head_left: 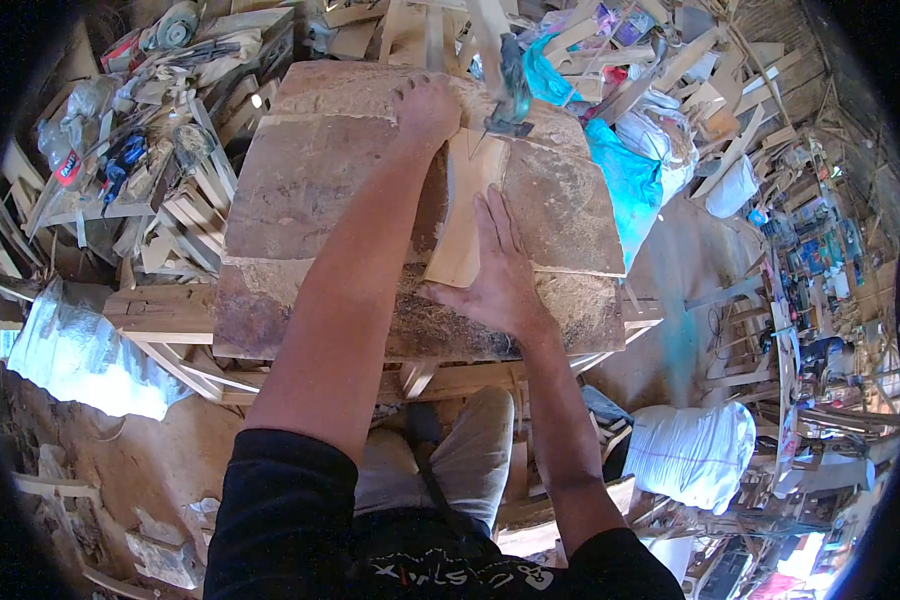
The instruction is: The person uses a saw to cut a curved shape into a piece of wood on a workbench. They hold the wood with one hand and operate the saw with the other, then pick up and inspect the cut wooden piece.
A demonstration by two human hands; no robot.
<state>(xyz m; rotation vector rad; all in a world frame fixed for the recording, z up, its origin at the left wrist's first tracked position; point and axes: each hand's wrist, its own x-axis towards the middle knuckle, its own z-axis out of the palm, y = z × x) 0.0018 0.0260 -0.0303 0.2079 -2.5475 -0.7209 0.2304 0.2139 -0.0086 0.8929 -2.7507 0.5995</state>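
A pale, curved wooden board (460, 225) lies flat on the worn brown work table (310, 190). My right hand (505, 265) rests along the board's right side, its fingers stretched out on the wood and its thumb spread by the near end. Farther off, my left hand (428, 108) is closed on the table, left of the board's far end. Its fingers curl down, and whatever they may hold is hidden. Just right of that hand, a saw's blade guide (511, 100) comes down at the board's far end, where a dark line shows on the wood.
Sawdust covers parts of the table. A cluttered bench (120, 205) with wood scraps and a plastic bottle (68, 168) stands left. At right are a turquoise bag (622, 185), piled offcuts (710, 95) and a white sack (690, 455). A wooden frame (160, 315) runs below the table.
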